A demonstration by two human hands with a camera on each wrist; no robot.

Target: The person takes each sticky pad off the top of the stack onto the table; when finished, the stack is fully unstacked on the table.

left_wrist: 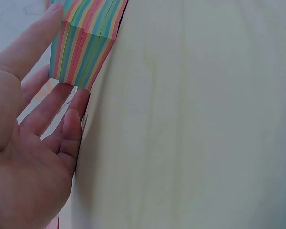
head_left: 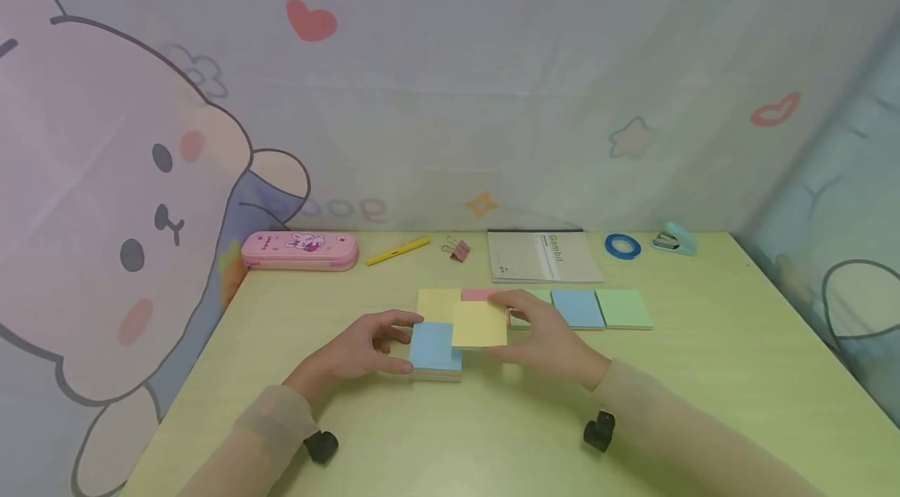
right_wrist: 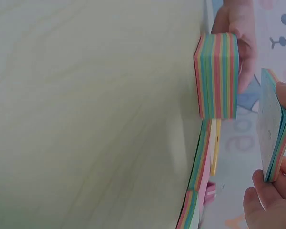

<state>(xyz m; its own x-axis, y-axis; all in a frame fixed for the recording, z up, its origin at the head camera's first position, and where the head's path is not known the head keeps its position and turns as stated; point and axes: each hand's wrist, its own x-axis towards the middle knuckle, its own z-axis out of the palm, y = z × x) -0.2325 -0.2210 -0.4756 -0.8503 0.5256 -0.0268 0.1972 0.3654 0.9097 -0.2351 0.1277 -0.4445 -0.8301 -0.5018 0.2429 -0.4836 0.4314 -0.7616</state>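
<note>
A stack of sticky note pads (head_left: 434,352) with a blue top sheet stands on the table, its sides striped in several colours in the left wrist view. My left hand (head_left: 366,345) holds the stack at its left side, thumb at the near corner and fingers at the far one. Between thumb and fingers, my right hand (head_left: 544,337) grips a yellow-topped sticky note pad (head_left: 480,323), raised and overlapping the stack's right edge in the head view. The right wrist view shows this pad's pale underside (right_wrist: 269,124) and striped edge.
Behind the hands runs a row of pads: yellow (head_left: 439,305), pink (head_left: 478,294), partly hidden green, blue (head_left: 578,309) and green (head_left: 624,309). Farther back lie a pink pencil case (head_left: 300,251), yellow pen (head_left: 398,251), binder clips (head_left: 458,249), notebook (head_left: 541,256), blue tape (head_left: 623,246) and stapler (head_left: 675,239).
</note>
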